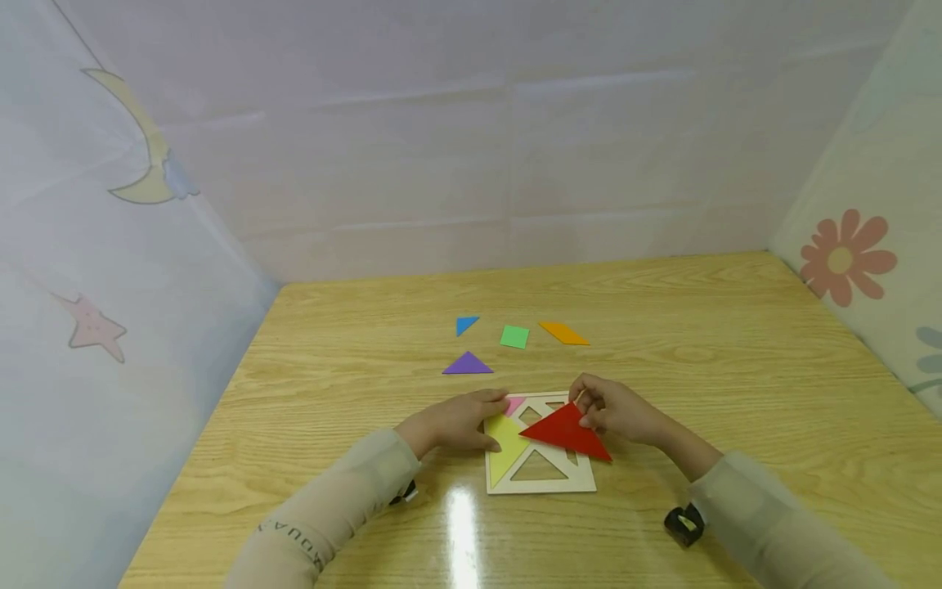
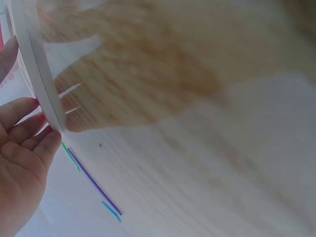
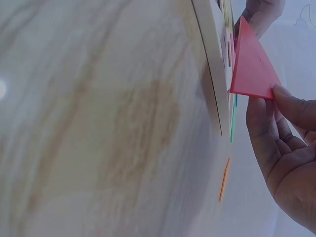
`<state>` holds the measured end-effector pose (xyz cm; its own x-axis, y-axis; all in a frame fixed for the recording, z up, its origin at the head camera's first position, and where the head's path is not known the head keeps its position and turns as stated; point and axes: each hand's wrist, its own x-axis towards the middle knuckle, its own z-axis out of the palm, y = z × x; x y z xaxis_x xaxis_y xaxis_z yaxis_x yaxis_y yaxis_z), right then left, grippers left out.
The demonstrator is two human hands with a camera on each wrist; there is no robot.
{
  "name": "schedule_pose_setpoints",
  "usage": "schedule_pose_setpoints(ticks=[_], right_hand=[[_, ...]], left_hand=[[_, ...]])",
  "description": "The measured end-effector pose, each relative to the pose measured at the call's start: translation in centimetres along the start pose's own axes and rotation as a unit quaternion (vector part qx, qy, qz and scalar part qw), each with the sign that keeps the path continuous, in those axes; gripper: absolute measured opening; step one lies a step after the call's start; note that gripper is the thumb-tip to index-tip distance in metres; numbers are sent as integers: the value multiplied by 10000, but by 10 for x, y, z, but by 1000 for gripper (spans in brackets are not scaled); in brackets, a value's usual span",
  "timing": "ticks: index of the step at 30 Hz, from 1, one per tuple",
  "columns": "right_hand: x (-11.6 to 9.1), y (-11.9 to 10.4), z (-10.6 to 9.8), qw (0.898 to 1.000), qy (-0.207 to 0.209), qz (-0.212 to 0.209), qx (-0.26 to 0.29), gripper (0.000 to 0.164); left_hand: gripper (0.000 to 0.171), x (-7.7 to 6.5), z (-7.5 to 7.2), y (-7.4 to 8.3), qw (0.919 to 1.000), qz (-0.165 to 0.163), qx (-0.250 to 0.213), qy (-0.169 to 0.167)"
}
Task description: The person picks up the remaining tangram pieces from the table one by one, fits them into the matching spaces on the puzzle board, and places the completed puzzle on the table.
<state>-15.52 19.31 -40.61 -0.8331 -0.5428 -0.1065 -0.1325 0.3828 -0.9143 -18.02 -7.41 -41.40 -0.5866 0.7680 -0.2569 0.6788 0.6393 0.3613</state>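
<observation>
Nearest me, my pale sleeves reach in over the surface [image 1: 331, 360], the left one [image 1: 324, 499] with lettering on it, and a bright streak of reflected light lies between them. A black item [image 1: 684, 523] shows beside my right sleeve [image 1: 773, 515].

Just ahead is a flat, pale board [image 1: 581, 484] with cut-out openings. I hold a red triangle [image 1: 565, 430] above it, its square corner pointing away from me and its long edge running from the left down toward my near right. One tip comes in by the yellow triangle [image 1: 504, 450]; another sticks out past the board's right edge. I cannot tell whether the red piece touches the board.

My right hand [image 1: 618, 413] pinches that piece by its right side, thumb against fingers, so it lies to the left of this hand and to the right of the other. My left hand [image 1: 459, 421] is spread loosely on the board's left edge, gripping no loose piece, thumb over the yellow. The yellow's long edge follows the board's left side, its corner pointing right; a pink triangle [image 1: 515, 404] sits at the far left corner.

Beyond the board lies a purple triangle [image 1: 468, 365], pointing away, long edge crosswise. Farther still are a green square [image 1: 515, 336], an orange parallelogram [image 1: 564, 334] slanting to the near right and a blue triangle [image 1: 466, 325].

The wood-grained surface ends at pale hangings, with a moon [image 1: 150, 147] and star [image 1: 96, 327] at left, a red flower [image 1: 846, 258] at right.
</observation>
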Motion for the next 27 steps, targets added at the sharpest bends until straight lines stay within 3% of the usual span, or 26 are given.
schedule_pose_setpoints(ticks=[27], right_hand=[[0, 2, 11, 9994, -357, 36, -14, 27]], left_hand=[[68, 0, 0, 0, 10000, 27, 23, 75]])
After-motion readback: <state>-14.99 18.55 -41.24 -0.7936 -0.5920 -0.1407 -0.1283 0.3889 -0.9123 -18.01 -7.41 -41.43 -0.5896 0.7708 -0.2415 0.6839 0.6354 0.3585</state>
